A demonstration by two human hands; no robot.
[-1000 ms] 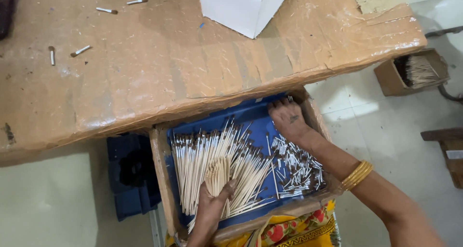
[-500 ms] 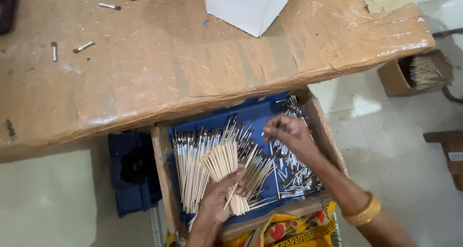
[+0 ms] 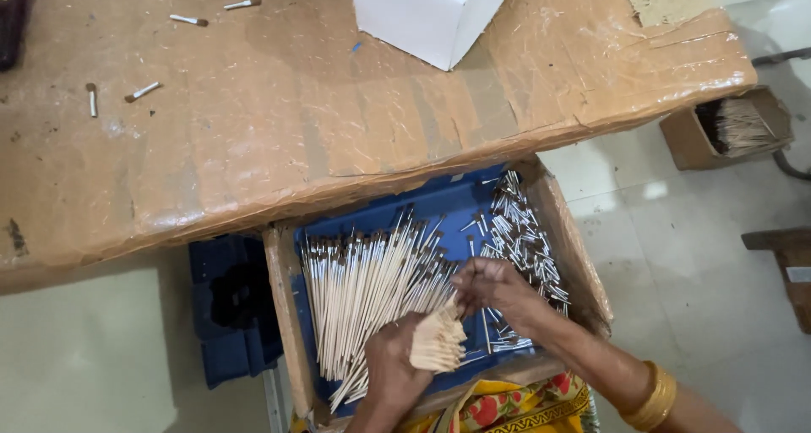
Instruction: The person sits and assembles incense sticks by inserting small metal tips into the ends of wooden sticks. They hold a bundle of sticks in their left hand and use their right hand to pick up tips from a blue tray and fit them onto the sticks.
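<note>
Fingers [image 3: 397,361] of the left hand [image 3: 390,374] clamp a bundle of thin sticks [image 3: 438,342] over the blue-lined tray [image 3: 285,315]; the right hand [image 3: 494,285], fingers curled shut, pinches its top; a loosening grip could fan the bundle into the loose sticks [image 3: 363,289] just beside it.
</note>
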